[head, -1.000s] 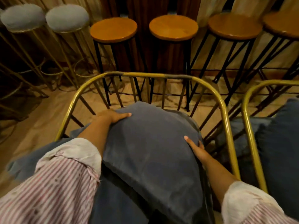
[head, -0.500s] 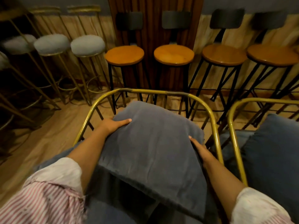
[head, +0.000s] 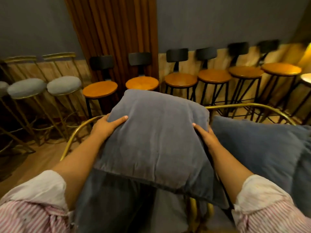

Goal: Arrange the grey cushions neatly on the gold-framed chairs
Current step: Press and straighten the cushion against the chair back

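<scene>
A square grey cushion [head: 156, 137] stands tilted against the back of the near gold-framed chair [head: 74, 137], hiding most of the frame's top rail. My left hand [head: 107, 126] grips its upper left edge, thumb on the front face. My right hand [head: 204, 135] grips its right edge. Below it lies the chair's grey seat cushion [head: 114, 204]. A second gold-framed chair [head: 262, 106] to the right holds a darker grey cushion [head: 255, 147] leaning on its back.
Wooden-seat bar stools with black legs [head: 180, 80] line the far wall. Gold-legged stools with grey padded seats [head: 64, 85] stand at the left. A wooden slatted panel [head: 111, 36] rises behind. Wooden floor [head: 33, 163] shows at the left.
Both hands have closed on the cushion's sides and raised it, so it now stands higher and covers the chair's top rail. The camera has tilted upward.
</scene>
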